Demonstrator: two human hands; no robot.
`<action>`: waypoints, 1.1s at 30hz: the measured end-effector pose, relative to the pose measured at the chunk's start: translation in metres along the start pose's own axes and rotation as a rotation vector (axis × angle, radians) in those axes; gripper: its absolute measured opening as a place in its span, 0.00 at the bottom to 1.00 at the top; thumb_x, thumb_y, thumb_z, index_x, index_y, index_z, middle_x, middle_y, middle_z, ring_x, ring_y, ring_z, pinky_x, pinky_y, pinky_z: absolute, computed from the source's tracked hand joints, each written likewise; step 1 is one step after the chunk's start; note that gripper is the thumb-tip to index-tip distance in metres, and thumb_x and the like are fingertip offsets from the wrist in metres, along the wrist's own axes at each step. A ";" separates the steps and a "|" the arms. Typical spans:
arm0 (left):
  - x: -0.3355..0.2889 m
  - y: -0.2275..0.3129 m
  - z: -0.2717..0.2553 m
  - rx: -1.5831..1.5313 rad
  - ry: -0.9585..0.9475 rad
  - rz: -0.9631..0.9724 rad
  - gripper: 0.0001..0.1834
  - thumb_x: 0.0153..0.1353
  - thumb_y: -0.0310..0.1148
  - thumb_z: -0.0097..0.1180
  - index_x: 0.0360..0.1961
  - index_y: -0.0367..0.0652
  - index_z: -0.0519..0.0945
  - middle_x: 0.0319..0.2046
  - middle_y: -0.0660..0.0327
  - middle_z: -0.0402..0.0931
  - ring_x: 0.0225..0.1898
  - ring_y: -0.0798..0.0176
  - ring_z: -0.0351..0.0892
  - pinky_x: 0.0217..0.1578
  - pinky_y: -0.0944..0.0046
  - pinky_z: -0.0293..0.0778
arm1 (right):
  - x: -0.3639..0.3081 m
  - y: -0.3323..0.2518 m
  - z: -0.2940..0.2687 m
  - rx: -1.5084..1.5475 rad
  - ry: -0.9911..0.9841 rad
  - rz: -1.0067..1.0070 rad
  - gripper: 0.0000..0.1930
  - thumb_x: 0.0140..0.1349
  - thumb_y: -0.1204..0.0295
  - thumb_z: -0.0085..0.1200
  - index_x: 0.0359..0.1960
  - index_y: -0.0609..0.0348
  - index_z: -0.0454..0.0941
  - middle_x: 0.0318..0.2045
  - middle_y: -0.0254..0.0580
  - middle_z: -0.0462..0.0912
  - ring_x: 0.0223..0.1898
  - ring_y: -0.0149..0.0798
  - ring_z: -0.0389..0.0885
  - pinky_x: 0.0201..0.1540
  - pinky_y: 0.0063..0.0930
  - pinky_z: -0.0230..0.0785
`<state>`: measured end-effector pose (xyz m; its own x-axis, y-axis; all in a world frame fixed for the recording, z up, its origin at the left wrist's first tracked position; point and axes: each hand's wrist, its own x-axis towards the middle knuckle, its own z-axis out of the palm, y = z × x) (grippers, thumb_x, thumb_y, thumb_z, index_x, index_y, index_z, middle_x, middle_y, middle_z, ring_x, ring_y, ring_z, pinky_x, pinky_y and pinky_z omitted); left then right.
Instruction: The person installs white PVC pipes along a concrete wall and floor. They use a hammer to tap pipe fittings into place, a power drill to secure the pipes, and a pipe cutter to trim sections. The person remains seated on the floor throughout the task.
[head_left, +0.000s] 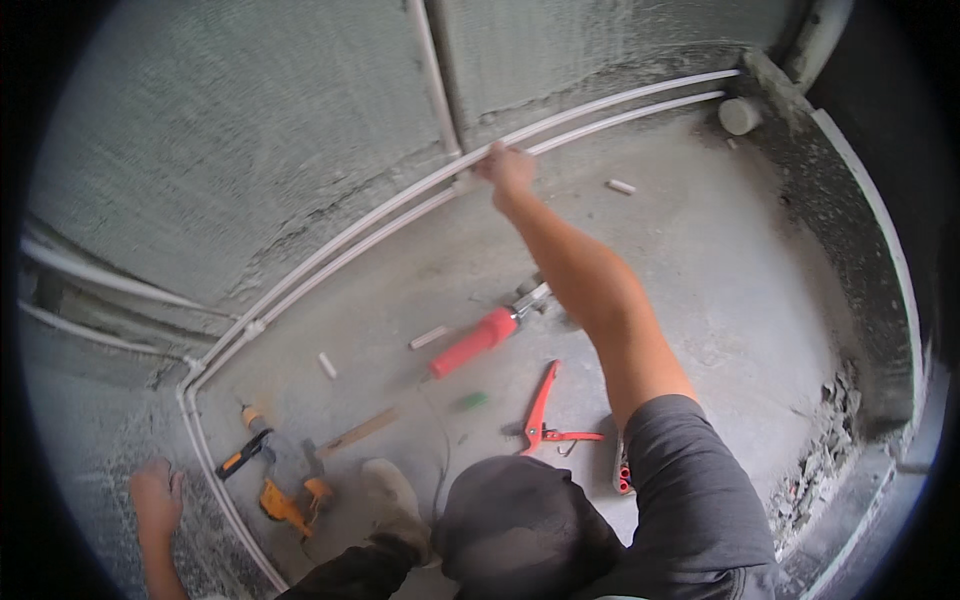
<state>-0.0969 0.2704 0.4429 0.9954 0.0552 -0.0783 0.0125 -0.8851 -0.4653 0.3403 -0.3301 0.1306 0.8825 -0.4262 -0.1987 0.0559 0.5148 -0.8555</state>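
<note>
A person crouched on a bare concrete floor (700, 300) stretches the right hand (507, 170) out to the upper of two thin white plastic pipes (600, 105) that run side by side along the foot of a rough grey plastered wall (250, 130); the fingers are wrapped over the pipe close to where a vertical white pipe (432, 70) drops down to meet it. The left hand (157, 497) is at the lower left, pressed flat and open against the wall just beside the corner where the twin pipes bend, holding nothing. On the floor between the two hands lie a red-handled pipe welding tool (480, 340), red-handled pipe cutters (542, 405), an orange and black hand tool (245, 455), what appears to be an orange power tool (283, 505), though it is too blurred to tell for sure, and several short white pipe offcuts (327, 365). A small green object (473, 400) sits near the cutters. A pile of broken rubble (825, 440) lines the right edge.
</note>
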 end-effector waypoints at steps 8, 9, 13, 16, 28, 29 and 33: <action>0.105 0.074 0.041 -0.190 0.070 0.325 0.14 0.58 0.35 0.70 0.30 0.35 0.79 0.31 0.42 0.77 0.38 0.33 0.78 0.40 0.38 0.72 | 0.005 -0.016 -0.003 -0.099 0.078 0.042 0.11 0.74 0.73 0.51 0.36 0.71 0.80 0.28 0.50 0.85 0.25 0.43 0.87 0.28 0.37 0.82; 0.120 0.082 0.051 -0.229 0.055 0.342 0.14 0.58 0.36 0.69 0.31 0.35 0.81 0.31 0.42 0.78 0.39 0.33 0.78 0.41 0.38 0.72 | 0.004 -0.019 -0.004 -0.122 0.077 0.046 0.11 0.73 0.73 0.50 0.36 0.71 0.80 0.29 0.53 0.86 0.27 0.45 0.89 0.29 0.38 0.84; 0.166 0.142 0.045 -0.421 -0.136 0.293 0.17 0.60 0.39 0.68 0.37 0.34 0.80 0.38 0.42 0.79 0.45 0.34 0.79 0.45 0.41 0.74 | -0.001 -0.021 -0.008 -0.153 0.110 0.155 0.11 0.73 0.73 0.50 0.34 0.68 0.80 0.28 0.50 0.85 0.26 0.43 0.87 0.28 0.37 0.83; 0.193 0.158 0.050 -0.336 -0.092 0.499 0.18 0.60 0.42 0.69 0.38 0.36 0.81 0.38 0.44 0.80 0.45 0.36 0.81 0.46 0.41 0.75 | 0.000 -0.027 -0.016 -0.174 0.106 0.126 0.11 0.74 0.71 0.51 0.34 0.62 0.81 0.26 0.43 0.83 0.22 0.37 0.81 0.24 0.31 0.74; 0.222 0.186 0.040 -0.558 -0.410 0.340 0.26 0.65 0.45 0.68 0.55 0.36 0.83 0.44 0.45 0.85 0.46 0.41 0.85 0.49 0.48 0.79 | 0.007 -0.011 -0.051 0.067 -0.103 0.265 0.09 0.74 0.64 0.63 0.33 0.48 0.80 0.23 0.26 0.72 0.17 0.24 0.58 0.20 0.23 0.46; 0.218 0.182 0.049 -0.558 -0.463 0.322 0.26 0.65 0.45 0.68 0.55 0.35 0.83 0.44 0.45 0.85 0.46 0.42 0.85 0.48 0.49 0.79 | 0.008 -0.011 -0.054 0.072 -0.125 0.251 0.10 0.74 0.63 0.62 0.33 0.47 0.80 0.23 0.25 0.72 0.18 0.24 0.58 0.21 0.23 0.46; 0.199 0.149 0.094 -0.632 -0.537 0.280 0.24 0.65 0.40 0.69 0.55 0.33 0.82 0.43 0.44 0.86 0.44 0.47 0.87 0.47 0.52 0.80 | 0.022 -0.015 -0.073 0.084 -0.228 0.220 0.10 0.74 0.59 0.61 0.34 0.45 0.81 0.23 0.23 0.71 0.20 0.23 0.59 0.22 0.22 0.46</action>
<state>0.0939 0.1925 0.2751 0.7924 -0.1328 -0.5953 -0.0166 -0.9803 0.1966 0.3249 -0.4020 0.1041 0.9590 -0.1252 -0.2541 -0.1178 0.6396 -0.7596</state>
